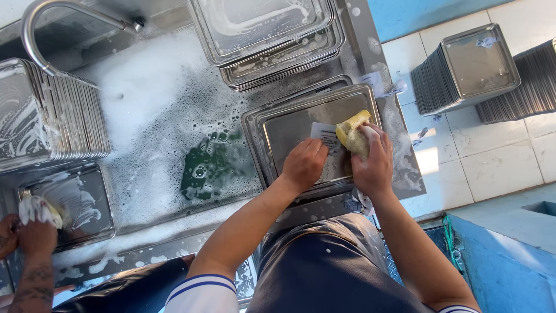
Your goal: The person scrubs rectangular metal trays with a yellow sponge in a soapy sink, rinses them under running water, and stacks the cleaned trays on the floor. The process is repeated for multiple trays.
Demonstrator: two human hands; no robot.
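Gripping a yellow sponge in my right hand, I have the fingers closed around its lower part while its upper end shows above my fingertips. The sponge sits over the right portion of a square steel tray lying flat on the sink edge directly in front of me. My left hand rests on the same tray, fingers curled and pressed down at the edge of a white paper label stuck to the tray floor; it holds nothing. The two hands are just beside each other, the label and sponge between and above them.

Left of the tray, the sink basin is covered in white foam, with a patch of green water showing through. A curved steel faucet arches over the basin's far left corner. A stack of soapy trays lies beyond my tray, and another stack stands on edge at the left. On the tiled floor at the right are two more tray stacks.

At lower left, another person's hand presses a foamy sponge on a separate tray.
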